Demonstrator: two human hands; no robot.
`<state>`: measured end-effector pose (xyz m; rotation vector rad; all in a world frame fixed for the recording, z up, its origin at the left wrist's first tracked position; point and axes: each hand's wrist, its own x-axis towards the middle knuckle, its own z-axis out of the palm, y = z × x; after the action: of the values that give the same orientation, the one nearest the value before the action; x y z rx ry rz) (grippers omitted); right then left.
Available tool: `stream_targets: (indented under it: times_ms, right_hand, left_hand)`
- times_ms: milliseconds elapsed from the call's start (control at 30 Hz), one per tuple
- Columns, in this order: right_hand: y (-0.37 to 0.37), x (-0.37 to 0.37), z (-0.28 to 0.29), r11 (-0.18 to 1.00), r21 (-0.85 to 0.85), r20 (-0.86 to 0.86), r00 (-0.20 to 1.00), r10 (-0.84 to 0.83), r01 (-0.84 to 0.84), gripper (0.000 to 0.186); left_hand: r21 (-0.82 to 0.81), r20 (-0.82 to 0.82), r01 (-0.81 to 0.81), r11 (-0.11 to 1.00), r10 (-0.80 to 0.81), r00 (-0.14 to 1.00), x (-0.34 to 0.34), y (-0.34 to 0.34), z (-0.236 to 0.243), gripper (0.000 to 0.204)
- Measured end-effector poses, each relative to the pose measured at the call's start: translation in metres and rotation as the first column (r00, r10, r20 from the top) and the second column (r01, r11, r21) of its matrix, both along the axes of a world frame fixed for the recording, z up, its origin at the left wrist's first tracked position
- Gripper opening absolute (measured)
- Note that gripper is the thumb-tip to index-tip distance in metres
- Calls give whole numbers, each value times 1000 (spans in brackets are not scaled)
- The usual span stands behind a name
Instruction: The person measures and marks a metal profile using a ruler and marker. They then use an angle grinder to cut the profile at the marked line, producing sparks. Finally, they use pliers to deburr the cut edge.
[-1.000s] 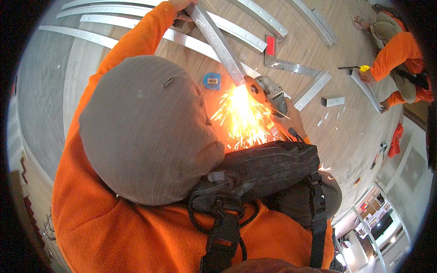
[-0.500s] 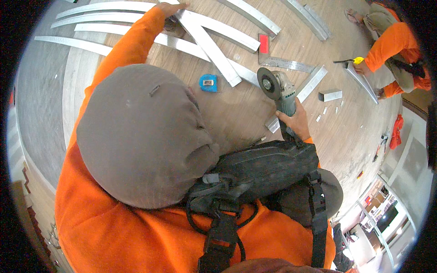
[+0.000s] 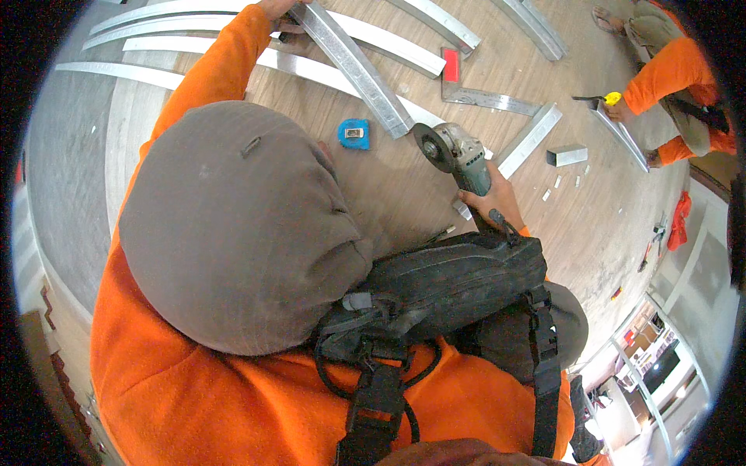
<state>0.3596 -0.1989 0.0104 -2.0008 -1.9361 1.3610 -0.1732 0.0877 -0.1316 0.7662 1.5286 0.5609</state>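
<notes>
Up at the top edge, my left hand (image 3: 277, 9) is closed around the far end of a galvanized metal channel (image 3: 353, 68), its fingers partly cut off by the frame. The channel slants down to the right above other metal lengths. An angle grinder (image 3: 471, 169) is gripped by its body in my right hand (image 3: 499, 200). Its cutting disc (image 3: 432, 147) faces left, a short way right of the channel's near end; whether they touch I cannot tell. Left of that end, a blue tape measure (image 3: 354, 133) lies on the wood-look floor.
Several long metal channels (image 3: 175, 46) lie across the upper left. A square with a red handle (image 3: 451, 66), a cut channel piece (image 3: 531, 140) and a short offcut (image 3: 567, 155) lie to the right. At far right a co-worker's hand (image 3: 619, 111) is at another channel (image 3: 622, 136).
The grinder has moved left, bringing its disc closer to the channel's near end. My left hand has shifted slightly left, and the channel has rolled so a different face shows.
</notes>
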Motion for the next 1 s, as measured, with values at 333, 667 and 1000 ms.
stream_targets:
  times_ms: [333, 667, 1000]
  right_hand:
    - [2, -6, 4, 1000, -14, 48, 999, 21, -20, 72]
    - [1, -2, -6, 999, 20, 23, 999, 44, -45, 75]
    - [2, 3, -15, 1000, 15, -46, 999, 13, -12, 76]
  left_hand:
    - [10, -25, -26, 1000, 26, 999, 22, -12, 24, 37]
    - [6, 0, -35, 999, 35, 999, 15, -10, 15, 37]
    - [-17, 51, -99, 995, 100, 994, 20, -10, 18, 39]
